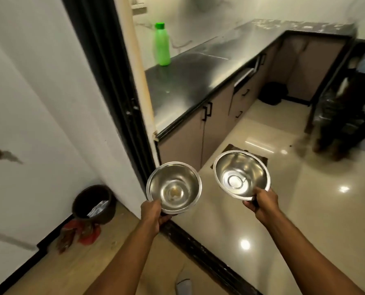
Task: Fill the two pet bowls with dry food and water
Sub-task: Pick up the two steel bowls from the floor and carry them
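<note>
I hold two shiny steel bowls in the air at a kitchen doorway. My left hand (153, 212) grips the near rim of the left bowl (174, 187), which has a few small yellowish crumbs at its bottom. My right hand (261, 204) grips the near rim of the right bowl (241, 174), whose inside looks bare and reflective. Both bowls sit roughly level, side by side and apart. A green plastic bottle (162, 44) with a green cap stands upright on the dark countertop (183, 90) ahead on the left.
A black door frame (111, 81) and white wall stand to my left. Cabinets with black handles (208, 109) run under the countertop. A dark bin (93, 204) and red cloth (86, 231) lie by the wall. A blurred person (347, 116) is at the right, a black bucket (273, 92) beyond.
</note>
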